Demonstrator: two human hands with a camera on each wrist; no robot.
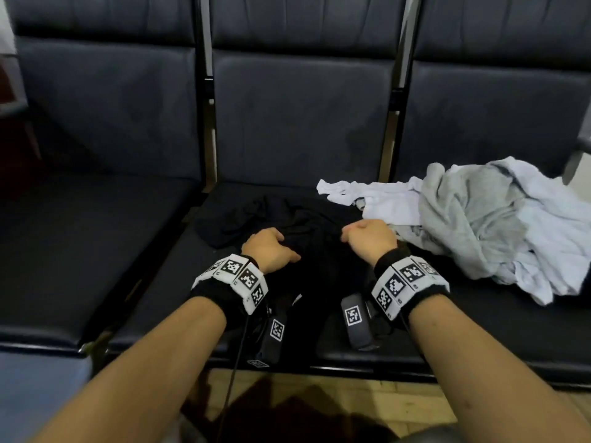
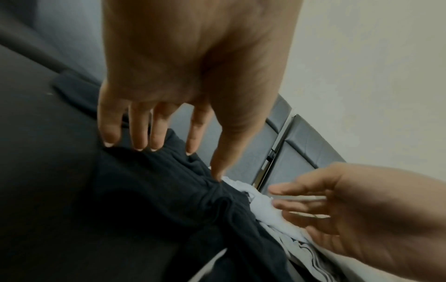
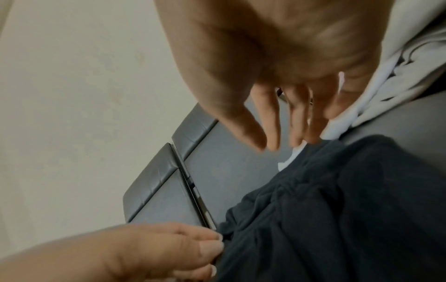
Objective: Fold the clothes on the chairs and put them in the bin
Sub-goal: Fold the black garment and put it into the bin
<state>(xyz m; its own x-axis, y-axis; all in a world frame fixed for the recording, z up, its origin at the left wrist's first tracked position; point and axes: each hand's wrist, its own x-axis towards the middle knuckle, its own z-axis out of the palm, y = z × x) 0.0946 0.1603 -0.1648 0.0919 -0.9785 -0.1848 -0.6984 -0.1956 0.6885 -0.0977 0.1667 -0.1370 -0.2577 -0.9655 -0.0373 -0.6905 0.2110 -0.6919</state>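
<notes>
- Three dark padded chairs [image 1: 300, 129] stood joined in a row, with metal bars between their backs and a pale wall behind them in the wrist views; wooden floor showed below the front edge of the seats.
- A black garment [image 1: 287, 225] lay crumpled on the middle seat, spreading toward the seat's front edge.
- A heap of white and grey clothes [image 1: 486, 225] lay on the right-hand seat, one white piece reaching over onto the middle seat, just beside the black garment.
- The left hand [image 1: 268, 249] was down on the black garment; the left wrist view showed its fingers [image 2: 142, 129] straight and slightly spread, their tips touching the dark cloth, the thumb tip at a bunched fold.
- The right hand [image 1: 371, 236] was over the right edge of the black garment, next to the white piece; in the right wrist view its fingers [image 3: 272, 124] were extended and loosely apart, blurred, holding nothing, and whether their tips touched cloth could not be told.
- Both wrists wore black bands [image 1: 409, 282] carrying white squares with black code patterns.
- No bin appeared in any view.
</notes>
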